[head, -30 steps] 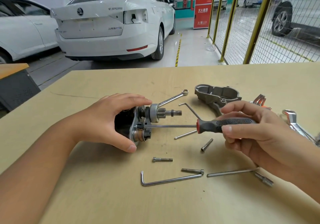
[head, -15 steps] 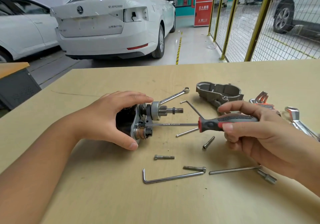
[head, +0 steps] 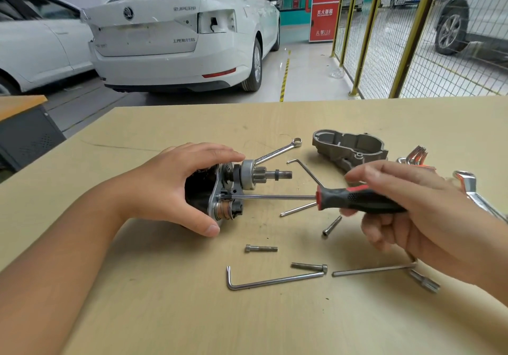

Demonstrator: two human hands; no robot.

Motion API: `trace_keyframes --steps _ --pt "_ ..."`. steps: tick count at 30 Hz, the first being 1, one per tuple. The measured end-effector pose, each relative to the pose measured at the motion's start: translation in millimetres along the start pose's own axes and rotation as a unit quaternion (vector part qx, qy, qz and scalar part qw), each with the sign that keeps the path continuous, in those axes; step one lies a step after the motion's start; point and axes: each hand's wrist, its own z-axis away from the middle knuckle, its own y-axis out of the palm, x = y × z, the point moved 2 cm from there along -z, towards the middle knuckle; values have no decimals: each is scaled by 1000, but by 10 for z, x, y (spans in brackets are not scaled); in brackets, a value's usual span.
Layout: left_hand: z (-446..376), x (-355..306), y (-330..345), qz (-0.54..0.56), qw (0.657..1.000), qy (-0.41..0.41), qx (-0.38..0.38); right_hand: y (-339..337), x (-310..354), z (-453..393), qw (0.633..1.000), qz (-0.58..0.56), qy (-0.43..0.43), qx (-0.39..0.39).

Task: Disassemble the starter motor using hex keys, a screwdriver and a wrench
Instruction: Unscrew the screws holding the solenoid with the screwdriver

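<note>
While my left hand [head: 176,187] is gripping the starter motor [head: 228,190], my right hand [head: 406,206] is holding the screwdriver [head: 354,198] against it; the white car [head: 178,41] behind is reading "SUPERB".

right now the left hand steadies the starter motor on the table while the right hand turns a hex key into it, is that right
Not quite. The head view shows the right hand holding a screwdriver with a red and black handle, its shaft reaching the starter motor. The hex keys lie loose on the table. The left hand does steady the motor.
</note>
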Motion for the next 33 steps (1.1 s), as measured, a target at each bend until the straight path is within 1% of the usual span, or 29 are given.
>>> trace_keyframes --steps 3,7,9,14,16,18,21,24,27,30,33 --pt "0 -2 1 1 1000 -1 1 -27 16 -3 1000 25 1 -6" --pt "-5 -12 0 -2 1000 4 -1 -68 -26 -16 999 2 -41 9" --pt "-4 -16 0 -1 1000 5 -2 -52 -53 -12 999 7 -44 10" --pt "-7 -21 -4 -1 1000 6 -1 -8 -24 -24 996 86 -29 -25" --pt "-4 -23 -4 0 1000 5 0 -33 -24 -30 997 72 -39 -16" --pt "-2 -28 -3 0 1000 4 0 -49 -18 -21 998 30 -52 -4" --pt "-3 -30 -3 1 1000 2 2 -70 -38 -16 998 -5 -67 -21" --pt "-7 -28 -4 -2 1000 0 3 -13 -35 -4 998 23 -58 -20" --pt "0 -23 -5 -6 1000 0 3 -30 -14 -12 997 44 -40 -41" --pt "-1 -17 -4 -5 1000 -2 3 -66 -3 -20 999 12 -51 -3" --pt "-4 -14 -2 -3 1000 -3 3 -65 -43 -8 998 17 -54 12"
